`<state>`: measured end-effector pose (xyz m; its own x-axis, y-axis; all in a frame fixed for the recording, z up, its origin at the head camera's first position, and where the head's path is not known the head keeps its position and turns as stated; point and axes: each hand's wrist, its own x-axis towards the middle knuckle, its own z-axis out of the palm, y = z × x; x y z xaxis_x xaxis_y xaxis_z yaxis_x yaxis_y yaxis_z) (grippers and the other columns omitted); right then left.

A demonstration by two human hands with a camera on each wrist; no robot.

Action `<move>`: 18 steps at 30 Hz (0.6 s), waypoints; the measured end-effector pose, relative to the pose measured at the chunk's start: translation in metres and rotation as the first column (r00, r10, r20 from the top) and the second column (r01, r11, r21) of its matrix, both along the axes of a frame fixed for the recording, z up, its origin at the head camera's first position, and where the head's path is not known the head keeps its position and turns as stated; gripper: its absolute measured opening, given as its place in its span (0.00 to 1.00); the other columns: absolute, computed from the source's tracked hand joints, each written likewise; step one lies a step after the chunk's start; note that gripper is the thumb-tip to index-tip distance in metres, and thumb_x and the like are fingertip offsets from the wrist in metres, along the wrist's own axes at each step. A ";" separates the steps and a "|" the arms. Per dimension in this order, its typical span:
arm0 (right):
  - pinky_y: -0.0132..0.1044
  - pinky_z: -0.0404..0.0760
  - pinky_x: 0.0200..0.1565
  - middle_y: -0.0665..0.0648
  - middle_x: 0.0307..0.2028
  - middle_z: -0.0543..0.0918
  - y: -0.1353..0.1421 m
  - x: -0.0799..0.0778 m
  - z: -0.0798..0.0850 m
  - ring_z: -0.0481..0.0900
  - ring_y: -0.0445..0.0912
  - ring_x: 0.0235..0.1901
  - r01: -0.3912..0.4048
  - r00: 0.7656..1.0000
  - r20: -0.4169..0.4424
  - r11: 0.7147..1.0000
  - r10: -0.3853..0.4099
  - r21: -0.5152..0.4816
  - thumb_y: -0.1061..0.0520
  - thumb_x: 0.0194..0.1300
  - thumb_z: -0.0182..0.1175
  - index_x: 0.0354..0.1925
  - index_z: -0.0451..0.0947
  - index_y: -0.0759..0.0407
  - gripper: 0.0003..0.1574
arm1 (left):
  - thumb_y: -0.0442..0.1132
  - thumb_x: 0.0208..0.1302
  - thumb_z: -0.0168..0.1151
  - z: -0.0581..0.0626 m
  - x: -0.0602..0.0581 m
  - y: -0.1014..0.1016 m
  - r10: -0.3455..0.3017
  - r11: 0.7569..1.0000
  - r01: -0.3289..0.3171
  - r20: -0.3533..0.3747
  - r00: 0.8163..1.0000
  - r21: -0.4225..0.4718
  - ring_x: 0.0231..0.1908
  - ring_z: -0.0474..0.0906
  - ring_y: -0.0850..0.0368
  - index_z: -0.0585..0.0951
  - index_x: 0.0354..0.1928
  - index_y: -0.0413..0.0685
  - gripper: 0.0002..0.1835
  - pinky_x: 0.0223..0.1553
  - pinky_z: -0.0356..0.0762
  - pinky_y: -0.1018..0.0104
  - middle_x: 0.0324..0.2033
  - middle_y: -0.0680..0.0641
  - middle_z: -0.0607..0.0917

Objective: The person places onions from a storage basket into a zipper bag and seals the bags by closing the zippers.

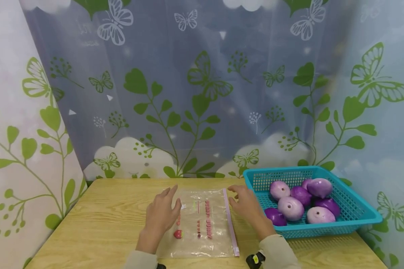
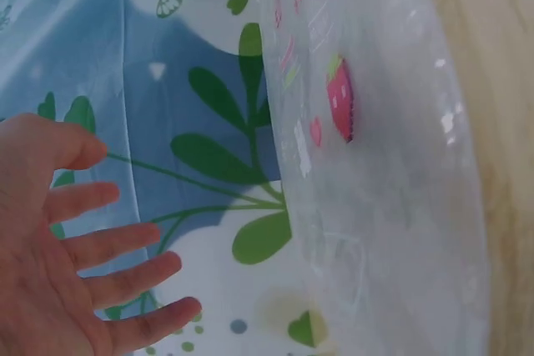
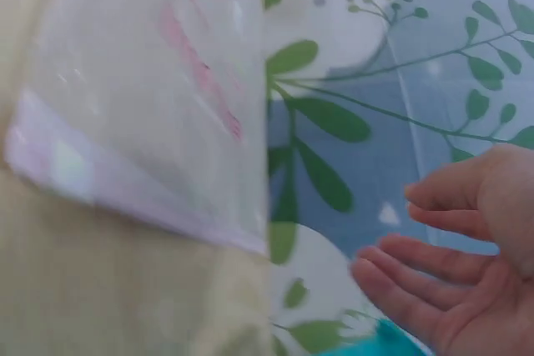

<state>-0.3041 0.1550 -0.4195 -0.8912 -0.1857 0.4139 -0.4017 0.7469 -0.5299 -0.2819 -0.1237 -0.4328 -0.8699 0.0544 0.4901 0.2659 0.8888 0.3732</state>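
A clear plastic zip bag [image 1: 219, 224] with pink lettering and a strawberry print lies flat on the wooden table, its lilac zip strip [image 1: 231, 224] along the right side. Over the bag's left edge is my left hand [image 1: 161, 211], fingers spread and holding nothing, as the left wrist view also shows. My right hand [image 1: 247, 203] hovers by the top of the zip strip, between bag and basket. In the right wrist view its fingers [image 3: 417, 277] are loosely bent with nothing between them.
At the right of the table [image 1: 97, 220] stands a turquoise plastic basket [image 1: 360, 215] holding several purple and pale-violet round vegetables [image 1: 290, 208], which look like onions or eggplants. A printed curtain [image 1: 242, 112] with leaves and butterflies hangs behind the table and at both sides.
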 end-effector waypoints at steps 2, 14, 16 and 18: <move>0.49 0.91 0.41 0.68 0.49 0.88 -0.002 -0.002 -0.007 0.89 0.58 0.39 -0.006 0.995 0.097 0.998 0.011 -0.059 0.66 0.62 0.67 0.52 0.83 0.67 0.18 | 0.41 0.69 0.61 -0.001 0.000 0.001 -0.014 1.000 0.014 -0.002 1.000 0.028 0.52 0.86 0.34 0.81 0.64 0.46 0.23 0.29 0.87 0.50 0.58 0.36 0.86; 0.44 0.86 0.36 0.67 0.35 0.86 -0.005 -0.010 -0.040 0.83 0.54 0.35 0.130 0.949 0.304 0.984 -0.088 -0.121 0.64 0.51 0.72 0.46 0.79 0.73 0.23 | 0.39 0.67 0.63 -0.004 0.007 0.012 -0.121 0.992 0.115 0.097 0.988 0.059 0.45 0.88 0.38 0.83 0.60 0.44 0.20 0.30 0.88 0.53 0.53 0.38 0.88; 0.43 0.84 0.36 0.65 0.35 0.85 -0.007 -0.010 -0.042 0.81 0.52 0.34 0.145 0.935 0.338 0.984 -0.104 -0.099 0.63 0.51 0.74 0.48 0.78 0.73 0.27 | 0.39 0.66 0.63 -0.005 0.007 0.015 -0.146 0.988 0.138 0.114 0.983 0.070 0.46 0.88 0.38 0.83 0.60 0.43 0.20 0.28 0.88 0.54 0.53 0.38 0.88; 0.44 0.85 0.38 0.63 0.37 0.85 -0.010 -0.010 -0.041 0.78 0.51 0.35 0.163 0.921 0.368 0.985 -0.130 -0.060 0.62 0.51 0.76 0.51 0.77 0.72 0.30 | 0.39 0.66 0.63 -0.005 0.007 0.019 -0.173 0.983 0.163 0.131 0.976 0.083 0.47 0.88 0.37 0.82 0.60 0.43 0.21 0.30 0.89 0.53 0.53 0.37 0.88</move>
<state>-0.3141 0.1449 -0.4610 -0.9976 -0.0190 0.0669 -0.0597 0.7268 -0.6842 -0.2749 -0.1046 -0.4376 -0.9104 0.1748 0.3750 0.3512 0.8057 0.4770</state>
